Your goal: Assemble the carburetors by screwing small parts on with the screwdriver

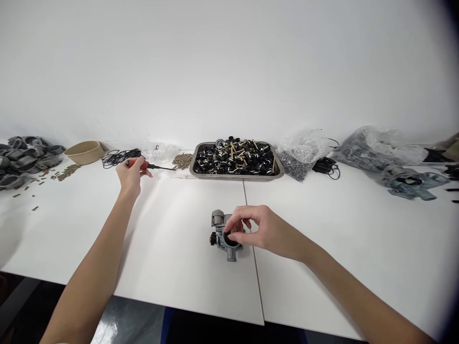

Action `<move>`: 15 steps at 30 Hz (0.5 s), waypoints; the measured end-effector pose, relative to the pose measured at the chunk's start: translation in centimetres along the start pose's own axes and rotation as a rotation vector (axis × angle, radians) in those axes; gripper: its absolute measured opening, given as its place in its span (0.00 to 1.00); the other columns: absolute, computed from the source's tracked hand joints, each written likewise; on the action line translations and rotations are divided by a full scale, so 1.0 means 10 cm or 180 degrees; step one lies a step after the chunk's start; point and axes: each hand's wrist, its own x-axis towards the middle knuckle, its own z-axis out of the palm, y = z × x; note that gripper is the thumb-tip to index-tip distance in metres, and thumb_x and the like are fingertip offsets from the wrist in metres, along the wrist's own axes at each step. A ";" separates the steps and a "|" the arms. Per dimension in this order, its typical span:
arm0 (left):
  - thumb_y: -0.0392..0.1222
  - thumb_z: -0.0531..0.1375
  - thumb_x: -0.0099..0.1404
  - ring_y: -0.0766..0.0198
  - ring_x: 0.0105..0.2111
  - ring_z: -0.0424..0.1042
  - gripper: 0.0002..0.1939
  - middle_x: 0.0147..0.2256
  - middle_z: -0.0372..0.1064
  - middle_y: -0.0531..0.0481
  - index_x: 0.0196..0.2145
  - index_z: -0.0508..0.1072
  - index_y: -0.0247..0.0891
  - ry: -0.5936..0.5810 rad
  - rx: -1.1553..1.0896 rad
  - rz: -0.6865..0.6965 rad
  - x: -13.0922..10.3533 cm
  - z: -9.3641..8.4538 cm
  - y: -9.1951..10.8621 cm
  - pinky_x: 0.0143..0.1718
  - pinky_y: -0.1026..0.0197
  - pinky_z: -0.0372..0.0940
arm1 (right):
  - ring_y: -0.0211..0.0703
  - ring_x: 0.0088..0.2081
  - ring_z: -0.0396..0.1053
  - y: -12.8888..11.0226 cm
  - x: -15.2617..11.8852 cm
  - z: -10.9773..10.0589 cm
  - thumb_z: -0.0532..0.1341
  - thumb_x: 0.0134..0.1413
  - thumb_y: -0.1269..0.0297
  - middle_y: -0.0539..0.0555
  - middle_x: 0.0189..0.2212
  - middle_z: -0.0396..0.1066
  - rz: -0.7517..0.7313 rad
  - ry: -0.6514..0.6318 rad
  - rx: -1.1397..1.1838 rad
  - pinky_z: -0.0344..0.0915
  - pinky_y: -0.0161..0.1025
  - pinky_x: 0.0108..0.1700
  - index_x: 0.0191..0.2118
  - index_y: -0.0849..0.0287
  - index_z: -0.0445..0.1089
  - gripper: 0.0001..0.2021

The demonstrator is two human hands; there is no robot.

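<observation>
My left hand (132,177) is closed round the red handle of a screwdriver (154,166), whose thin shaft points right, its tip by a small pile of brass-coloured pieces (182,160). On the white table, near the middle, rests a grey metal part (231,254) with a round opening and a black knob on its left side. My right hand (249,227) is over this part, thumb and fingers curled together at the dark opening. What those fingers hold, if anything, is hidden.
Behind stands a metal tray (236,177) of black and brass pieces. Bags of small parts (299,160) and black rings (326,167) lie right of it, another grey part (412,184) farther right. A beige bowl (84,153) and grey castings (25,160) are at left.
</observation>
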 end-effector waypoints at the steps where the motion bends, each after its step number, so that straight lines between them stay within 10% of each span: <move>1: 0.40 0.64 0.49 0.68 0.15 0.65 0.09 0.23 0.68 0.51 0.25 0.68 0.33 -0.0006 0.0005 -0.0007 0.00 0.00 0.00 0.17 0.61 0.66 | 0.45 0.36 0.66 0.01 0.00 0.01 0.65 0.53 0.63 0.53 0.34 0.72 -0.0008 0.0006 -0.0009 0.63 0.43 0.41 0.34 0.52 0.77 0.03; 9: 0.41 0.64 0.47 0.68 0.14 0.65 0.10 0.23 0.68 0.51 0.23 0.68 0.33 0.0040 -0.0032 -0.0034 -0.01 0.01 0.01 0.16 0.61 0.66 | 0.43 0.37 0.62 0.12 0.07 0.07 0.62 0.51 0.69 0.52 0.39 0.67 -0.0058 0.0097 -0.0006 0.62 0.42 0.41 0.40 0.50 0.75 0.10; 15: 0.41 0.65 0.48 0.67 0.15 0.65 0.10 0.23 0.69 0.51 0.25 0.69 0.33 0.0042 -0.0063 -0.0006 -0.03 0.02 0.07 0.16 0.61 0.66 | 0.41 0.34 0.63 0.17 0.12 0.01 0.59 0.60 0.54 0.52 0.41 0.68 0.0175 0.0111 0.0291 0.62 0.40 0.39 0.45 0.50 0.72 0.12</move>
